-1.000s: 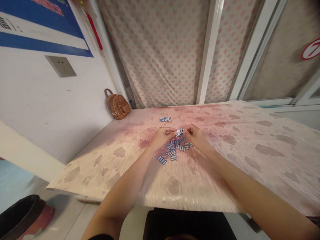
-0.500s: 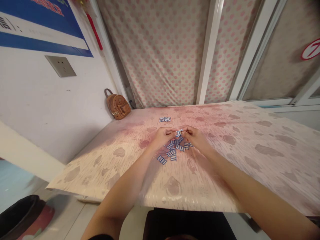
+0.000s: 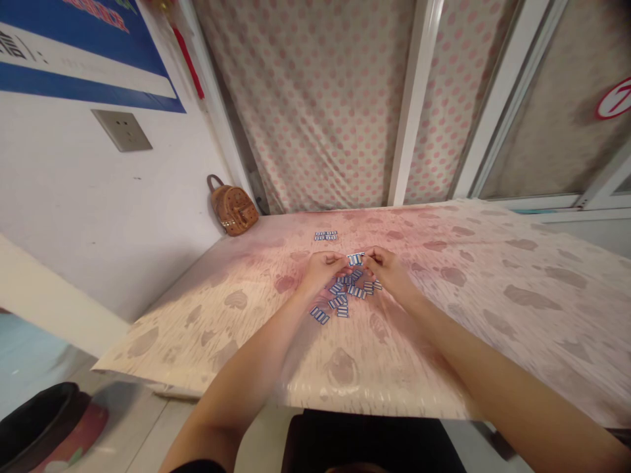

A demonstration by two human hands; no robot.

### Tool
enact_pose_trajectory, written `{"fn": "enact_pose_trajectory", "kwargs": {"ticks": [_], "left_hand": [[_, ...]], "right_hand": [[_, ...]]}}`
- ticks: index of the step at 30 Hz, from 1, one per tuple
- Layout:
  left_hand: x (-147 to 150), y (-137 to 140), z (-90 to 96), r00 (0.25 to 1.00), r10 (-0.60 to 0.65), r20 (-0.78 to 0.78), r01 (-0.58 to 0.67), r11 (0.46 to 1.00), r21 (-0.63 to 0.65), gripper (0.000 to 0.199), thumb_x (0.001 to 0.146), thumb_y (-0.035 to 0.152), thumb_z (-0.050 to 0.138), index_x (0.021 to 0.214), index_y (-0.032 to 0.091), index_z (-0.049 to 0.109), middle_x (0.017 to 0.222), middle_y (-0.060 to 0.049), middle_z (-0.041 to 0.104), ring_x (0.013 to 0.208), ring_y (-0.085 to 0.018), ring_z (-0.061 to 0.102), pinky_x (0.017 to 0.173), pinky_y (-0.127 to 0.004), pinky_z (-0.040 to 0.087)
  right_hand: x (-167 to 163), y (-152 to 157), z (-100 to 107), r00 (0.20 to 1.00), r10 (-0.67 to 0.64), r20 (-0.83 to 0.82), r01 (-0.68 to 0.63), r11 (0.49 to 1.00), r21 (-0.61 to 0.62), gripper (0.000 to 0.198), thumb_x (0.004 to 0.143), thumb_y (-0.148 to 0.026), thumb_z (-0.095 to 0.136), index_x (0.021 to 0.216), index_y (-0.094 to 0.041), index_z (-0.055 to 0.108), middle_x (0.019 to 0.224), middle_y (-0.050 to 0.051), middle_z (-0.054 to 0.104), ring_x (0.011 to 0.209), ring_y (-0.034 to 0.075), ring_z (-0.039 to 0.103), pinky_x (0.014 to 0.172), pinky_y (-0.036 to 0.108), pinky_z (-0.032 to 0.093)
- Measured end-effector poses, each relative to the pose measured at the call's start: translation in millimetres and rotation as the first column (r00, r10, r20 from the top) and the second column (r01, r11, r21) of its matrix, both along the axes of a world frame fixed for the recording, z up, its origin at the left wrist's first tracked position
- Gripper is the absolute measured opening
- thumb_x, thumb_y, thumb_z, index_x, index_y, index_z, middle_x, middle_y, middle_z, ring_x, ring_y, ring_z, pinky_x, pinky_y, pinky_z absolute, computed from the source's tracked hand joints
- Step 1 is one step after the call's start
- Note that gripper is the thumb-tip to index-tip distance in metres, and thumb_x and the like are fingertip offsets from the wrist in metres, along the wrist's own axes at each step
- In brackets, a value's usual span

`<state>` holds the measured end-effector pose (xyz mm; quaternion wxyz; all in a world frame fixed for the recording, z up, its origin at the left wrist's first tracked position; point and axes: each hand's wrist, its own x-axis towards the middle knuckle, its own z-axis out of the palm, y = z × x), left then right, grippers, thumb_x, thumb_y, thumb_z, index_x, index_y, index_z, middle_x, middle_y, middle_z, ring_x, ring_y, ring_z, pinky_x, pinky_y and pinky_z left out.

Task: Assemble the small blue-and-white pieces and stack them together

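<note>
Spanning the gap between the left hand point(image 3: 326, 267) and right hand point(image 3: 386, 267), fingertips of both pinching it, a striped piece point(image 3: 355, 259) is held above the table point(image 3: 444, 368), its long axis apparently running left to right. Just nearer, loose pieces point(image 3: 356, 292) seem left to handle; farther off, neat rows point(image 3: 326, 236) look already arranged.

Sm. blue/white striped flat rect. piece point(image 3: 355, 259) held up nr loose pile of similar pcs point(image 3: 342, 301); neat 2-row cluster point(image 3: 326, 236) beyond.
</note>
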<state>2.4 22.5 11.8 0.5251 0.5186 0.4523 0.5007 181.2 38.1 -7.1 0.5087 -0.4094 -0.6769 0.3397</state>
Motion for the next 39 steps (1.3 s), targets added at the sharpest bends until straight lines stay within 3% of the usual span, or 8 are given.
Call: {"fn": "enact_pose_trajectory", "kwargs": {"ticks": [6, 10, 14, 21, 27, 31, 35, 39], "left_hand": [[-9, 11, -5.6, 0.990, 0.137, -0.045, -0.134, 0.989, 0.069, 0.008, 0.078, 0.018, 0.074, 0.074, 0.012, 0.069, 0.067, -0.003, 0.072, 0.061, -0.013, 0.068, 0.063, -0.024, 0.055], [-18, 17, -10.3, 0.981, 0.180, -0.066, -0.172, 0.979, 0.108, 0.008, 0.078, 0.018, 0.073, 0.073, 0.013, 0.069, 0.068, -0.003, 0.072, 0.061, -0.014, 0.068, 0.060, -0.023, 0.054], [-19, 16, -11.6, 0.980, 0.171, -0.098, -0.159, 0.980, 0.122, 0.007, 0.080, 0.017, 0.069, 0.074, 0.013, 0.069, 0.069, -0.003, 0.072, 0.063, -0.014, 0.069, 0.060, -0.022, 0.054], [-16, 14, -8.9, 0.980, 0.171, -0.104, -0.158, 0.980, 0.119, 0.006, 0.080, 0.013, 0.067, 0.074, 0.013, 0.070, 0.068, -0.002, 0.072, 0.060, -0.013, 0.068, 0.059, -0.022, 0.054], [-14, 12, -7.9, 0.975, 0.153, -0.159, -0.130, 0.981, 0.146, 0.009, 0.080, 0.014, 0.067, 0.071, 0.014, 0.068, 0.065, -0.002, 0.070, 0.061, -0.015, 0.068, 0.060, -0.023, 0.053], [-12, 12, -11.6, 0.963, 0.132, -0.236, -0.084, 0.975, 0.206, 0.008, 0.081, 0.017, 0.068, 0.074, 0.014, 0.068, 0.067, -0.003, 0.072, 0.063, -0.016, 0.069, 0.059, -0.022, 0.050], [-11, 10, -12.3, 0.942, 0.119, -0.314, -0.036, 0.966, 0.257, 0.007, 0.082, 0.019, 0.067, 0.077, 0.014, 0.070, 0.071, -0.004, 0.074, 0.064, -0.016, 0.069, 0.056, -0.020, 0.047], [-10, 5, -7.4, 0.946, 0.088, -0.313, -0.007, 0.968, 0.251, 0.007, 0.083, 0.019, 0.066, 0.079, 0.014, 0.070, 0.073, -0.004, 0.074, 0.065, -0.016, 0.070, 0.057, -0.021, 0.047]], "right_hand": [[1, 2, -5, 0.974, 0.107, 0.202, -0.099, 0.994, -0.047, 0.020, 0.078, -0.041, 0.062, 0.076, -0.022, 0.057, 0.070, 0.000, 0.062, 0.063, 0.016, 0.058, 0.058, 0.027, 0.042], [4, -4, -2, 0.846, 0.106, 0.523, -0.134, 0.991, 0.015, 0.016, 0.071, -0.028, 0.074, 0.071, -0.022, 0.058, 0.071, 0.001, 0.062, 0.065, 0.017, 0.056, 0.059, 0.028, 0.038], [4, -7, -1, 0.778, 0.116, 0.618, -0.188, 0.981, 0.052, 0.018, 0.068, -0.018, 0.075, 0.070, -0.022, 0.057, 0.073, 0.001, 0.062, 0.067, 0.018, 0.055, 0.061, 0.029, 0.036], [1, -6, -5, 0.777, 0.153, 0.611, -0.233, 0.971, 0.053, 0.016, 0.074, -0.013, 0.064, 0.066, -0.022, 0.054, 0.073, 0.001, 0.062, 0.066, 0.017, 0.054, 0.060, 0.028, 0.034], [3, -10, 8, 0.906, 0.050, 0.420, -0.095, 0.992, 0.088, 0.004, 0.084, -0.024, 0.056, 0.081, -0.022, 0.058, 0.070, -0.001, 0.064, 0.065, 0.017, 0.057, 0.062, 0.028, 0.037], [4, -12, 15, 0.909, -0.036, 0.414, -0.022, 0.991, 0.133, 0.013, 0.086, -0.028, 0.054, 0.076, -0.022, 0.060, 0.063, -0.001, 0.059, 0.058, 0.016, 0.052, 0.057, 0.027, 0.032], [3, -13, 17, 0.913, -0.036, 0.407, -0.027, 0.988, 0.149, 0.019, 0.087, -0.022, 0.047, 0.082, -0.022, 0.065, 0.075, 0.002, 0.067, 0.067, 0.018, 0.059, 0.061, 0.028, 0.036], [2, -14, 18, 0.922, -0.033, 0.385, -0.019, 0.991, 0.131, 0.011, 0.085, -0.024, 0.050, 0.081, -0.022, 0.060, 0.072, 0.001, 0.065, 0.066, 0.018, 0.059, 0.061, 0.027, 0.037]]}}
